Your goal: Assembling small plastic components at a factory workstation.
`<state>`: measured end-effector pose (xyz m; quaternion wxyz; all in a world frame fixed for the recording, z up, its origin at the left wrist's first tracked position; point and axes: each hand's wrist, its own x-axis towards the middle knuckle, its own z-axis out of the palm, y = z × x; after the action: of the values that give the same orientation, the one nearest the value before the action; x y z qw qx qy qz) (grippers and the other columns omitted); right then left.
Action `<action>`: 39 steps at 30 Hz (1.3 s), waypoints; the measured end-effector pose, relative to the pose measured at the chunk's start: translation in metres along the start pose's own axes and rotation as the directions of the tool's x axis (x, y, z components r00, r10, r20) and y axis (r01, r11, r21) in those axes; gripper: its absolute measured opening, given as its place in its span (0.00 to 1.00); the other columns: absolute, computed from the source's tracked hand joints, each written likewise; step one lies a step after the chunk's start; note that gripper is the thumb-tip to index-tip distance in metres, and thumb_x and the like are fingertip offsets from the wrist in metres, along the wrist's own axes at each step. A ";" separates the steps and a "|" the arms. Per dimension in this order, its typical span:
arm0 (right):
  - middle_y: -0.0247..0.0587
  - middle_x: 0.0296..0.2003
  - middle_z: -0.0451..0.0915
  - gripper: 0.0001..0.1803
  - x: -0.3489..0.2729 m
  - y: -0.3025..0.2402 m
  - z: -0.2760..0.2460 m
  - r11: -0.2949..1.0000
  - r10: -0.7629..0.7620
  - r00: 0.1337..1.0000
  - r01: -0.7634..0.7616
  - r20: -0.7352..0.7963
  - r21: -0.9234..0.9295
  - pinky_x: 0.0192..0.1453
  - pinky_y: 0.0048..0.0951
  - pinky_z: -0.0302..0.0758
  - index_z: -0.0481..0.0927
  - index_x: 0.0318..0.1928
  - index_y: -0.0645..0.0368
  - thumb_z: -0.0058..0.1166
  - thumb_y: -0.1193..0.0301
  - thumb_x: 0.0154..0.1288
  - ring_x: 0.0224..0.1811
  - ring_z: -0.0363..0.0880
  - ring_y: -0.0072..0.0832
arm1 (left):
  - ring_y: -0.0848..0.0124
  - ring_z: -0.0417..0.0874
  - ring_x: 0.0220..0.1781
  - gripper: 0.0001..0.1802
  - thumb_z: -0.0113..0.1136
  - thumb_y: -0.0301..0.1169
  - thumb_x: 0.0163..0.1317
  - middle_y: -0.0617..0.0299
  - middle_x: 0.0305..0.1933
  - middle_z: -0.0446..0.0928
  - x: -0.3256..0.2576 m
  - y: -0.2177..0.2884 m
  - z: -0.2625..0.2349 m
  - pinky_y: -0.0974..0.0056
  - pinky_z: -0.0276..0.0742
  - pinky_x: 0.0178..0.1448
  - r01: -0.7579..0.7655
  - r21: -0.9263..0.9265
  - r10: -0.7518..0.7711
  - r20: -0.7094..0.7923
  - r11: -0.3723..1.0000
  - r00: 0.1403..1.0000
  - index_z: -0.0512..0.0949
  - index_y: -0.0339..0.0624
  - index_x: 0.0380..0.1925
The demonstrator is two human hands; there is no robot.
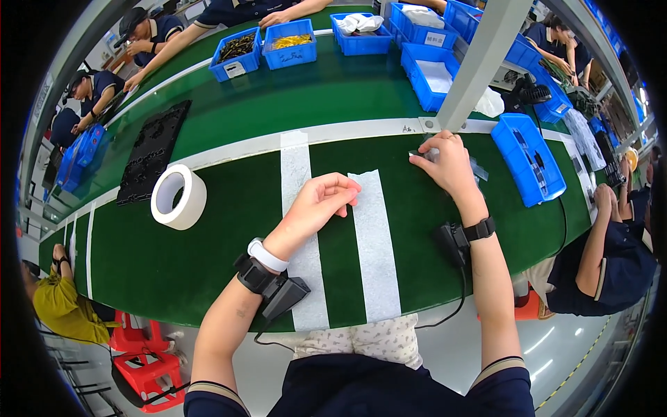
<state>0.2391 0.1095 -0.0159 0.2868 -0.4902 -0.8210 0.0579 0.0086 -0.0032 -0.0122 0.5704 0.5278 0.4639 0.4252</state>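
Note:
My left hand (321, 203) hovers over the green table between two white strips, its fingers curled in and thumb against them; whether anything small is inside is hidden. The left white strip (303, 264) runs under that wrist, and the right white strip (375, 243) lies just beyond the fingertips. Farther right, my right hand (448, 165) is bent down at the table near the metal post, thumb and fingers closing around a small clear, greyish piece (430, 154) partly covered by them. Beside that hand lie clear plastic bits (479, 169).
A white tape roll (178, 197) stands left, near a black moulded tray (154, 151). A blue bin (528, 160) sits right. The grey post (479, 66) rises beyond my right hand. More blue bins (290, 44) line the far side. Cables hang from both wrist devices. Other people work around.

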 end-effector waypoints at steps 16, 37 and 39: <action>0.31 0.33 0.75 0.10 -0.012 -0.060 -0.002 0.437 -0.194 0.923 -0.221 0.331 0.872 0.38 0.19 0.66 0.81 0.38 0.60 0.51 0.69 0.60 0.33 0.68 0.16 | 0.82 0.74 0.35 0.10 0.56 0.28 0.58 0.65 0.35 0.75 0.001 -0.001 0.004 0.76 0.69 0.35 -0.137 -0.117 0.128 -0.083 0.984 0.988 0.72 0.38 0.38; 0.33 0.27 0.76 0.12 -0.015 -0.065 -0.002 0.386 -0.149 0.963 -0.150 0.222 0.910 0.34 0.18 0.71 0.75 0.42 0.63 0.48 0.81 0.56 0.31 0.75 0.17 | 0.79 0.72 0.32 0.15 0.55 0.22 0.54 0.61 0.42 0.71 -0.001 -0.001 0.002 0.75 0.70 0.38 -0.337 -0.072 0.308 -0.266 0.939 0.914 0.70 0.40 0.43; 0.34 0.28 0.77 0.10 -0.016 -0.063 0.001 0.371 -0.155 0.958 -0.171 0.243 0.913 0.34 0.18 0.71 0.76 0.40 0.63 0.48 0.80 0.56 0.32 0.75 0.17 | 0.78 0.72 0.35 0.14 0.57 0.20 0.51 0.62 0.44 0.69 -0.003 0.002 0.007 0.74 0.71 0.39 -0.419 0.115 0.435 -0.202 0.900 0.878 0.72 0.40 0.40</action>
<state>0.1957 0.0638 0.0008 0.3890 -0.2342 -0.6760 0.5804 0.0148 -0.0073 -0.0103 0.3887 0.5851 0.4113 0.5809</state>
